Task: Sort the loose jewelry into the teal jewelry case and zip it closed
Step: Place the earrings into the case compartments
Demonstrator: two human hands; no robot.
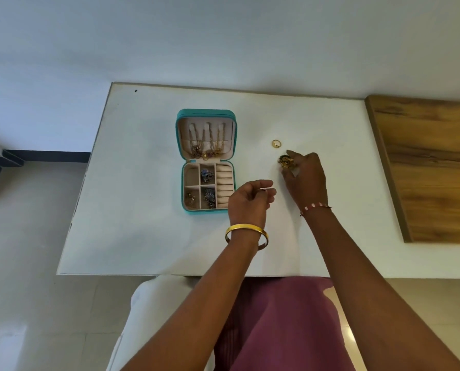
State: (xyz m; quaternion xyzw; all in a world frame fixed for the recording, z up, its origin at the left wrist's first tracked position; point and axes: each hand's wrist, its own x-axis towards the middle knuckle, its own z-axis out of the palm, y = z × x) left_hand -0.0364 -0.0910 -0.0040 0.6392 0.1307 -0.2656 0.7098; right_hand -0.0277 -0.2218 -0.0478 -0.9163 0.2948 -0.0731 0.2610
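The right hand [305, 174] pinches a round gold and dark earring [286, 161] off the white table [143, 236], likely to drop it in the open teal jewelry case [207, 160]. The left hand [249, 200] waits beside the case, loosely curled, holding nothing. 1 small gold ring [276, 143] lies loose nearby.

Both bare forearms reach up from the bottom of the frame toward its middle. The left hand [250, 200] hovers just left of centre with its fingers loosely curled inward, thumb uppermost, holding nothing that I can see; a gold bangle [246, 234] circles that wrist. The right hand [305, 178] stretches further, right of centre, palm down, fingertips pinching a gold ornament [286, 162]. A red-and-white thread band [316, 207] is tied round the right wrist.
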